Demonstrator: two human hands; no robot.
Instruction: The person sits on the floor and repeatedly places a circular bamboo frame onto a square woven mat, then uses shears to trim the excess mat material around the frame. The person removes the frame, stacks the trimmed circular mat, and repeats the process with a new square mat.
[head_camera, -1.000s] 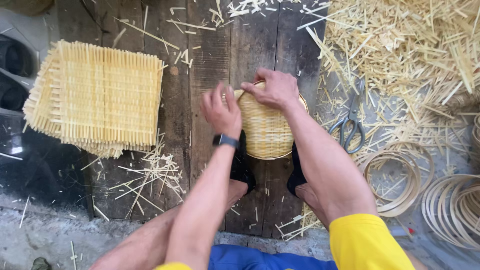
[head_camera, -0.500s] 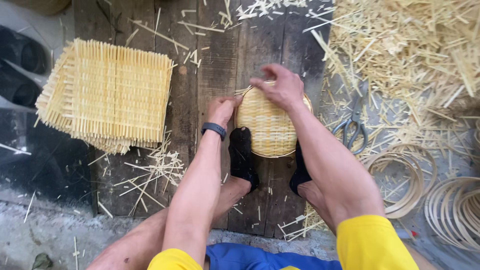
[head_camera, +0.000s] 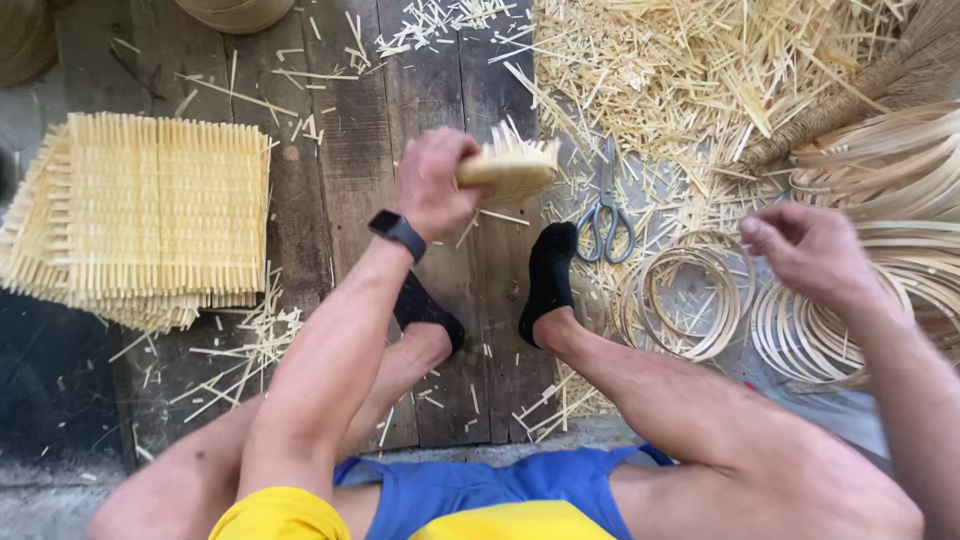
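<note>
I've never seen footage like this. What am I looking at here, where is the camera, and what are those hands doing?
There is no machine here: a person sits on a floor of dark wooden planks, and the camera is worn on their head, looking down over their arms, legs and black socks. The left hand, with a dark watch on its wrist, has its grip closed on a small woven basket with loose strip ends sticking up from it. The right hand is empty and open, above a pile of thin hoops. Between the two lies a pair of scissors. To the left is a stack of flat woven mats. Pale cut strips litter the upper right.
</note>
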